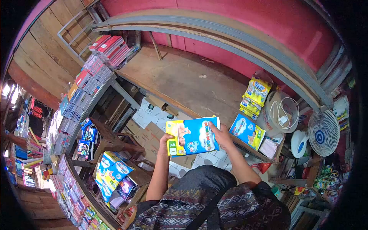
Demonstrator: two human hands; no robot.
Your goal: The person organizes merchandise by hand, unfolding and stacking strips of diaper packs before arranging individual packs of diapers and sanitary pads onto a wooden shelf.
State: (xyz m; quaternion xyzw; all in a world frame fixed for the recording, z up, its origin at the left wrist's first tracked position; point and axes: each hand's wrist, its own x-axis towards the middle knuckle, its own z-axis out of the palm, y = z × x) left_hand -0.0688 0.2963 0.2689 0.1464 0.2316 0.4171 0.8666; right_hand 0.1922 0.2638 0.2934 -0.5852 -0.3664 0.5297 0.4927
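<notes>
A blue, yellow and white pack of diapers [195, 143] is held up in front of my body, its printed side facing me. My left hand [165, 145] grips its left edge, with the thumb on the front. At the right end, my right hand [221, 136] is closed on the pack, thumb over the front and the other fingers hidden behind. A similar diaper pack [241, 126] lies on the wooden table [168, 73] just beyond my right hand.
Yellow packs [255, 96] are stacked beside a clear tub [273, 118] with a white cable. A fan [323, 133] stands at right. On the left are a box of diaper packs [111, 172] and piled books [113, 50]. Cardboard [147, 136] covers part of the floor.
</notes>
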